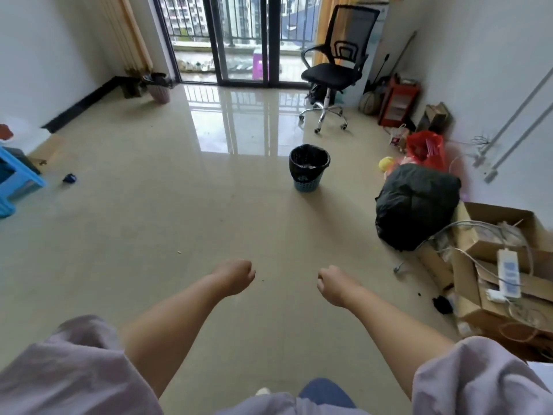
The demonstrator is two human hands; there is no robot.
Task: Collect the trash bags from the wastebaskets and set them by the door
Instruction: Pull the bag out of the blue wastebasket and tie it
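Both arms are out in front and nothing is in either of them: the left hand [233, 277] is curled into a loose fist on empty air, and the right hand [336, 284] matches it, fingers tucked in, holding nothing. The thing to watch sits straight ahead of them and a touch to the right, well apart from both: a blue wastebasket [309, 169] standing upright on the shiny floor, its black trash bag [309, 157] folded down over the rim, mouth facing up. From here the right hand has the shorter line to it, the left would have to cross over. So the reach, I'd say, comes down from above onto that rim once the gap is walked off. Beyond the right hand, further out to its side, a big full black sack [416, 205] slumps against the cardboard boxes [496, 265], and away past the left hand, far off by the glass balcony door [239, 40], a second bin [160, 88], pinkish, with a dark liner, waits in the corner, the longer trip of the two
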